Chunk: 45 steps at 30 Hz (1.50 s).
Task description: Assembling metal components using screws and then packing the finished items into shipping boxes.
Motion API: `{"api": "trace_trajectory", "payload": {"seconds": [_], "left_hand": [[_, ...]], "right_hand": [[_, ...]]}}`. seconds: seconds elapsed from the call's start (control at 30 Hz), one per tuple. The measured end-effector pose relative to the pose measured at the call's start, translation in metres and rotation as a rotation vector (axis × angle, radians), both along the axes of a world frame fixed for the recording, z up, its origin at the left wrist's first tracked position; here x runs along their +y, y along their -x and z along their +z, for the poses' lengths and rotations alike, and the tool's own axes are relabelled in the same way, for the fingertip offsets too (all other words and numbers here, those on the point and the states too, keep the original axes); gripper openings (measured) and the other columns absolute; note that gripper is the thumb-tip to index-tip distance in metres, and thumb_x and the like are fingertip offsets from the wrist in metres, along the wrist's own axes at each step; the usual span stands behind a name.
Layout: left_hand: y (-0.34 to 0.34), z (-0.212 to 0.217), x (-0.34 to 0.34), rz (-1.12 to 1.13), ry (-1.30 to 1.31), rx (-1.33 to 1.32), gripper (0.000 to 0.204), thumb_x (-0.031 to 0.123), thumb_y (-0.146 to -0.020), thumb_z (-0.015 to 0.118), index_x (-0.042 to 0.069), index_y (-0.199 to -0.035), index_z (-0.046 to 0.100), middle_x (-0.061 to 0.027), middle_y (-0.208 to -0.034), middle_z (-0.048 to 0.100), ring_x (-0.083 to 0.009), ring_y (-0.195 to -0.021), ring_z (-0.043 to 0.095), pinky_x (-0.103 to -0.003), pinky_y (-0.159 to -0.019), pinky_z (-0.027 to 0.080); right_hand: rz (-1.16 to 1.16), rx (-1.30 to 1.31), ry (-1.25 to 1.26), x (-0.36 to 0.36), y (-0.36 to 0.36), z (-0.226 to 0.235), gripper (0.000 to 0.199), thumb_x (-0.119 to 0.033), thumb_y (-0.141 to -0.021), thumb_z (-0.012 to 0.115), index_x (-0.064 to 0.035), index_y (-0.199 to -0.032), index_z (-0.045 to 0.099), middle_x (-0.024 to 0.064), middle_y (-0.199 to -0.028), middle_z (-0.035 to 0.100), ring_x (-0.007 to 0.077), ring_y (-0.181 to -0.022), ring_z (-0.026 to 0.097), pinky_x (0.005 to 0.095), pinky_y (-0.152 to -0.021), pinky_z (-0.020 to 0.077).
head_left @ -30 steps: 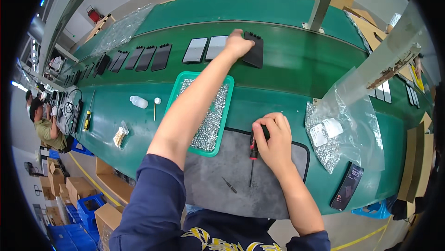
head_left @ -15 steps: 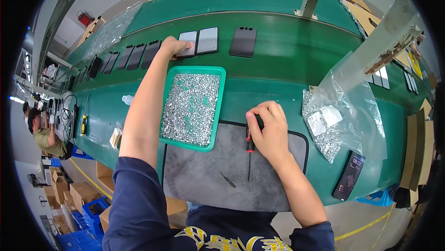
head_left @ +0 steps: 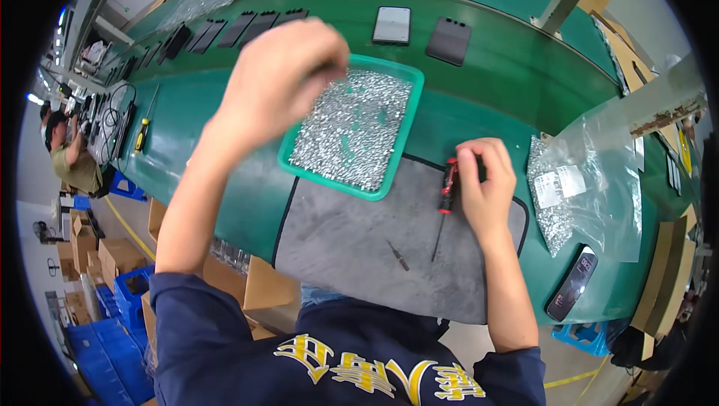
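Screwdriver held over the mat, left hand above the tray

The grey mat (head_left: 344,249) reaches to about the near edge of the tabletop (head_left: 189,110), its black rim rounded at the far right corner. A slim bit (head_left: 398,256) lies there at a slant, with broad grey cloth to its left. Just right of it, over the mat, is the screwdriver (head_left: 449,185), tip pointing near; contact with the cloth cannot be told. Its handle is red and black, its shaft thin and dark. The right hand (head_left: 488,181) has its grip closed around the handle's far end.

Farther right, a phone (head_left: 572,283) slants close to the near edge. The clear bag (head_left: 599,204) sags beyond it, silvery parts heaped at its left.

The green tray (head_left: 337,183) sits at the mat's far left, a wide stretch of tabletop between it and the bag. Shiny parts (head_left: 352,129) cover most of its floor, green showing through in patches. Over its left rim the left hand (head_left: 281,80) is blurred, fingers curled; whether its grip holds anything cannot be told.

On the far strip (head_left: 509,69), a pale panel (head_left: 392,25) and a dark plate (head_left: 449,40) lie apart.
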<state>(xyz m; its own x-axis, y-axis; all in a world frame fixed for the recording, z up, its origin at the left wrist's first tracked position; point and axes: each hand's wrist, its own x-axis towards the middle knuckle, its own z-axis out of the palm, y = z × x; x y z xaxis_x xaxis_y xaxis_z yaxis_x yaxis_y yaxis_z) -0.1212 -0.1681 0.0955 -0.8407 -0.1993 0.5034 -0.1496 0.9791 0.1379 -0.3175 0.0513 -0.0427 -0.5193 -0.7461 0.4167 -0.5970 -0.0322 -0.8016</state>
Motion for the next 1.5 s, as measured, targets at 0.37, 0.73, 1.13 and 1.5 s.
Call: {"api": "trace_trajectory", "payload": {"seconds": [0.37,0.73,1.13,1.5], "left_hand": [[-0.052,-0.049,0.098,-0.166,-0.005,0.351,0.017,0.005,-0.074,0.067,0.009,-0.091,0.065,-0.0056,-0.112,0.066,-0.0224,-0.103,0.063,-0.037,-0.095,0.048],[-0.087,-0.097,0.183,0.156,-1.704,0.963,0.038,0.006,-0.094,0.060,0.003,-0.132,0.063,-0.0134,-0.136,0.060,-0.0298,-0.115,0.063,-0.035,-0.099,0.048],[-0.106,-0.082,0.176,0.303,-0.583,-0.282,0.033,0.007,-0.088,0.064,0.002,-0.121,0.068,-0.0094,-0.108,0.065,-0.0306,-0.091,0.065,-0.037,-0.080,0.051],[-0.092,-0.091,0.164,0.360,-0.531,-0.392,0.025,0.010,-0.087,0.066,0.005,-0.111,0.070,-0.0086,-0.102,0.065,-0.0315,-0.090,0.065,-0.039,-0.078,0.052]], "right_hand": [[0.435,-0.886,-0.364,0.013,-0.106,0.067,0.039,-0.032,-0.110,0.047,0.0005,-0.122,0.065,0.0007,-0.102,0.066,0.0091,-0.089,0.054,0.0213,-0.078,0.0435],[0.542,-0.182,-0.495,-0.013,-0.116,0.078,0.031,-0.025,-0.103,0.056,0.0003,-0.092,0.070,0.0135,-0.079,0.069,0.0253,-0.066,0.062,0.0376,-0.061,0.0474],[0.222,0.719,-0.147,-0.107,-0.053,0.012,0.013,-0.009,-0.082,0.071,0.0039,-0.083,0.071,0.0151,-0.085,0.070,0.0344,-0.079,0.066,0.0419,-0.077,0.0529],[0.295,0.502,-0.271,-0.111,-0.052,0.021,0.009,-0.007,-0.082,0.072,0.0010,-0.087,0.071,0.0100,-0.084,0.067,0.0306,-0.077,0.063,0.0397,-0.075,0.0520]]}}
